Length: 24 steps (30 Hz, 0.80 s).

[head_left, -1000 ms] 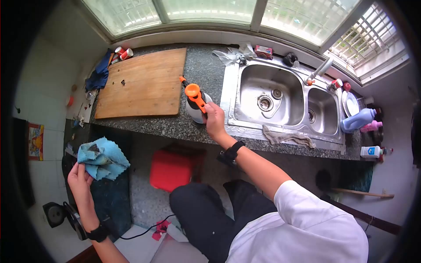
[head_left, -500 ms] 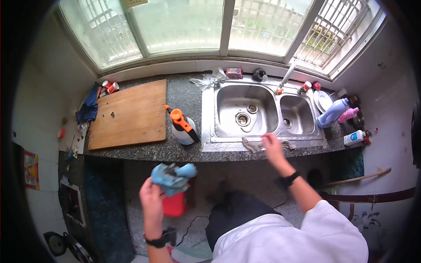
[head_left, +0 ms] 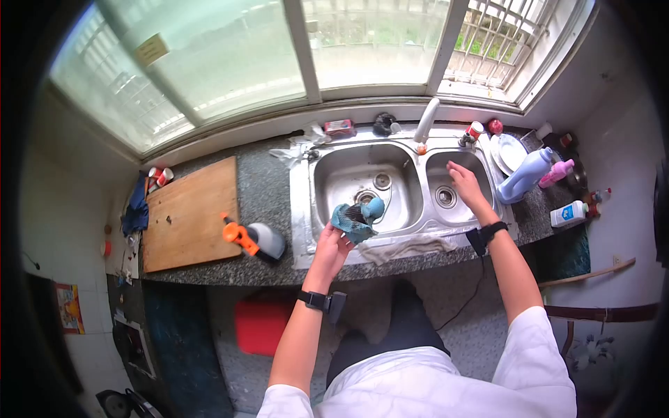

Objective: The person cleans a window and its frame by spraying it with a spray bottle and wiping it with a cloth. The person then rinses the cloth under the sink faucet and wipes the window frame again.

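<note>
My left hand (head_left: 332, 249) grips a crumpled blue cloth (head_left: 354, 221) with a dark stain, held over the front edge of the large sink basin (head_left: 334, 171). Over the small basin (head_left: 460, 207) is my right hand (head_left: 468, 182), its fingers extended and nothing in them. The faucet (head_left: 426, 124) rises behind the two basins. On the counter to the left stands a spray bottle (head_left: 266, 240) with an orange head. A grey rag (head_left: 408, 249) lies along the sink's front rim.
A wooden board (head_left: 191, 216) lies on the left of the granite counter (head_left: 261, 181). At the right are a purple bottle (head_left: 524, 175), a pink bottle (head_left: 556, 173), a white bottle (head_left: 568, 214) and plates (head_left: 511, 152). A red stool (head_left: 261, 327) stands below.
My right hand has let go of the spray bottle and moved right to above the small basin. My left hand has carried the blue cloth from the lower left to the sink. The view has shifted.
</note>
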Each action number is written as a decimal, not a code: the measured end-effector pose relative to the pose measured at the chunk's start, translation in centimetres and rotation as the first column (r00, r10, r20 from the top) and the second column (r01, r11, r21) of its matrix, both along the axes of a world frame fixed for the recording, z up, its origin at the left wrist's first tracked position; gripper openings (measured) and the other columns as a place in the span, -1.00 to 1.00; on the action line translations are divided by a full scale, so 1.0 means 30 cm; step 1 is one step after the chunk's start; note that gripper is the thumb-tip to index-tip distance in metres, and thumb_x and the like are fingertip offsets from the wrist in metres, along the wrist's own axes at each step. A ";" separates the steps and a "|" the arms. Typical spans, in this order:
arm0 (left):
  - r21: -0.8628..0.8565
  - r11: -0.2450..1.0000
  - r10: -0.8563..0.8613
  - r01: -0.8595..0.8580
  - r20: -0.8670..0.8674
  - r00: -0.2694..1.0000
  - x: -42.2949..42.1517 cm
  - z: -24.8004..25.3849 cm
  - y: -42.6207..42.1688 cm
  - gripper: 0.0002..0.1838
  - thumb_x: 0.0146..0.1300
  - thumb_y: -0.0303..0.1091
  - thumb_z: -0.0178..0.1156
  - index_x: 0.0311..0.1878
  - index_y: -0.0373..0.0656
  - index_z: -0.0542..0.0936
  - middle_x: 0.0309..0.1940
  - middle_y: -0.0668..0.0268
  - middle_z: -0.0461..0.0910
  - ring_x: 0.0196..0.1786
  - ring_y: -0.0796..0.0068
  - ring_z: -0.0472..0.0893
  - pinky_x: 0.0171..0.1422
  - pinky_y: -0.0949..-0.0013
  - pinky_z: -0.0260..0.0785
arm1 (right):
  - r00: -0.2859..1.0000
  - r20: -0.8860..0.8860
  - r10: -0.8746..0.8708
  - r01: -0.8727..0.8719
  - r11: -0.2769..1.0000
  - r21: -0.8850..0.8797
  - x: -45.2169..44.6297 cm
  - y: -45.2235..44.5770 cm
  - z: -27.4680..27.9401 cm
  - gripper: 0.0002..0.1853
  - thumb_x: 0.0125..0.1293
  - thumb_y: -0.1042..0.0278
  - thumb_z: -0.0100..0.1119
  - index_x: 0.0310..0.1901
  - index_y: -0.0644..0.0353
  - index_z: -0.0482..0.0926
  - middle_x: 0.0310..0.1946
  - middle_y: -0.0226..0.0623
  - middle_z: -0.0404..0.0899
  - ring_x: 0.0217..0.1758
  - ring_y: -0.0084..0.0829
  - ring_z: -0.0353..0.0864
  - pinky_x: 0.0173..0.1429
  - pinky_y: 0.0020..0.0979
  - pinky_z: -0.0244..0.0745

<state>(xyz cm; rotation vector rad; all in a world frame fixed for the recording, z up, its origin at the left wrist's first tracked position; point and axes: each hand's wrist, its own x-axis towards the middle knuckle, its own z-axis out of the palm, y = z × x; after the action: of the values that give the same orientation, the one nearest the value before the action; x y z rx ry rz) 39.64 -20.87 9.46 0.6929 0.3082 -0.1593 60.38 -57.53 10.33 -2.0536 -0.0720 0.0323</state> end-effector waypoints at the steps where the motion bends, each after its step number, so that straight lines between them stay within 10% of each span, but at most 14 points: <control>1: 0.003 1.000 -0.003 0.003 -0.022 1.000 0.070 -0.033 -0.038 -0.74 0.54 -0.38 -0.03 0.22 -0.07 0.46 0.09 0.33 0.61 0.08 0.39 0.63 0.11 0.19 0.53 | 0.999 0.011 0.036 -0.037 0.999 0.017 0.068 -0.003 -0.044 -0.49 0.43 0.26 0.01 0.31 0.41 0.44 0.21 0.03 0.59 0.32 -0.24 0.56 0.39 -0.39 0.36; 5: -0.012 1.000 -0.004 0.003 -0.070 0.998 0.332 -0.152 -0.180 -0.75 0.53 -0.42 -0.02 0.21 -0.09 0.45 0.11 0.31 0.60 0.09 0.36 0.62 0.20 0.08 0.51 | 0.994 -0.023 0.105 -0.106 0.992 -0.065 0.346 -0.004 -0.226 -0.40 0.37 0.33 -0.04 0.43 0.37 0.28 0.24 0.13 0.53 0.34 -0.20 0.53 0.39 -0.37 0.35; 11: 0.054 0.999 0.007 0.000 -0.143 0.990 0.584 -0.237 -0.356 -0.73 0.56 -0.37 -0.05 0.24 -0.10 0.44 0.12 0.29 0.58 0.13 0.36 0.59 0.25 0.14 0.47 | 0.991 -0.088 0.103 -0.110 0.990 -0.083 0.467 0.050 -0.307 -0.38 0.33 0.24 0.09 0.37 0.40 0.36 -0.35 0.09 0.68 -0.29 -0.21 0.73 -0.14 -0.27 0.55; 19: 0.120 0.993 0.016 0.006 -0.186 0.982 0.731 -0.242 -0.415 -0.66 0.59 -0.29 -0.06 0.34 -0.09 0.38 0.20 0.27 0.54 0.17 0.35 0.59 0.29 0.13 0.44 | 0.991 0.080 0.105 -0.069 0.927 -0.369 0.493 0.158 -0.294 -0.69 0.40 0.30 0.13 0.07 0.28 0.63 -0.22 0.06 0.69 -0.22 0.09 0.68 -0.10 -0.06 0.61; 24: 0.155 0.987 -0.020 0.049 -0.178 0.984 0.748 -0.254 -0.401 -0.66 0.59 -0.26 -0.07 0.33 -0.11 0.38 0.21 0.24 0.54 0.18 0.32 0.60 0.29 0.12 0.45 | 0.962 0.193 0.193 -0.021 0.756 -0.654 0.466 0.228 -0.350 -0.56 0.33 0.46 0.08 0.23 0.38 0.50 0.05 0.23 0.60 0.04 0.07 0.69 -0.04 -0.18 0.70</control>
<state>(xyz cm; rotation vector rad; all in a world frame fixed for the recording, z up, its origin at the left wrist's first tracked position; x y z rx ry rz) 62.09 -32.90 1.84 0.8448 0.4825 -0.2316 74.37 -50.67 -0.16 -2.7458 -0.3879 -0.1544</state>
